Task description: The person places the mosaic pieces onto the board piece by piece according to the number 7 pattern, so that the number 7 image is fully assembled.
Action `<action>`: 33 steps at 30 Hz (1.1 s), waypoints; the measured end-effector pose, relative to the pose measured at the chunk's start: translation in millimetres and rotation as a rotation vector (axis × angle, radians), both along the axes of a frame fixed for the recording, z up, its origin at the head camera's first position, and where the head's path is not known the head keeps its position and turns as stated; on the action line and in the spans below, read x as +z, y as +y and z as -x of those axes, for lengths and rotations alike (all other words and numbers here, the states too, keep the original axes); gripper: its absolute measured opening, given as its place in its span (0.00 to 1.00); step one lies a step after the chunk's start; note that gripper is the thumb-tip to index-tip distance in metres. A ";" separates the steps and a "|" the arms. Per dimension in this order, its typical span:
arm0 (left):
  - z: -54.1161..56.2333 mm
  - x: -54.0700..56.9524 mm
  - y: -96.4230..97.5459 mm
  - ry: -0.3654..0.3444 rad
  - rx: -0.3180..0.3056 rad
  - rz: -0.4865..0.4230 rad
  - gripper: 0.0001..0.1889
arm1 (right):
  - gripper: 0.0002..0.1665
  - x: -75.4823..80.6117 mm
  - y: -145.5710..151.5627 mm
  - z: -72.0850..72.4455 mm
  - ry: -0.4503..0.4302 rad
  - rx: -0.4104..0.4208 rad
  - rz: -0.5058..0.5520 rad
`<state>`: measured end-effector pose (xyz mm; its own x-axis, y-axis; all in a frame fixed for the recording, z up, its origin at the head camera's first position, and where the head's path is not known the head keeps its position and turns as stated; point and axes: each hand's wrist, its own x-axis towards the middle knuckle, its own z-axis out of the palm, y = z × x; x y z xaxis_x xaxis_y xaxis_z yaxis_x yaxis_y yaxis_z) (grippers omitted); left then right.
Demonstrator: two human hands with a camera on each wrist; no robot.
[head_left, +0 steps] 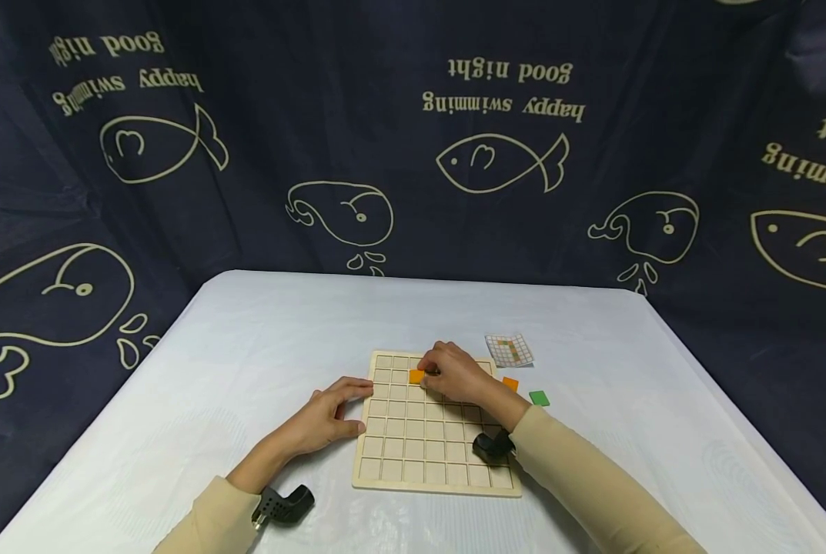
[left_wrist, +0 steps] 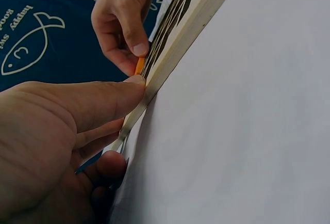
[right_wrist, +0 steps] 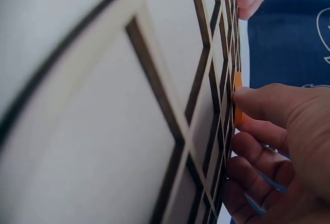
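A wooden grid board lies on the table. My right hand is over its far rows and pinches an orange square tile between thumb and fingers. In the right wrist view this tile is seen edge-on at the grid, thumb on it; whether it sits fully in a cell cannot be told. My left hand rests against the board's left edge with thumb and fingers spread. The left wrist view has the left thumb touching the board's rim.
To the right of the board lie another orange tile and a green tile. A small printed grid card lies beyond the board's far right corner. The white-covered table ends at a dark patterned curtain.
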<state>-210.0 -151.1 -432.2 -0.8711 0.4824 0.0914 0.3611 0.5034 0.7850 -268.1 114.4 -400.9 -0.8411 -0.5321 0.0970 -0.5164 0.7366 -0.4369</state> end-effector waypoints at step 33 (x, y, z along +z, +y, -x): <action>-1.6 4.5 1.8 0.004 0.000 0.023 0.29 | 0.17 9.7 13.4 -2.0 0.003 -0.016 0.040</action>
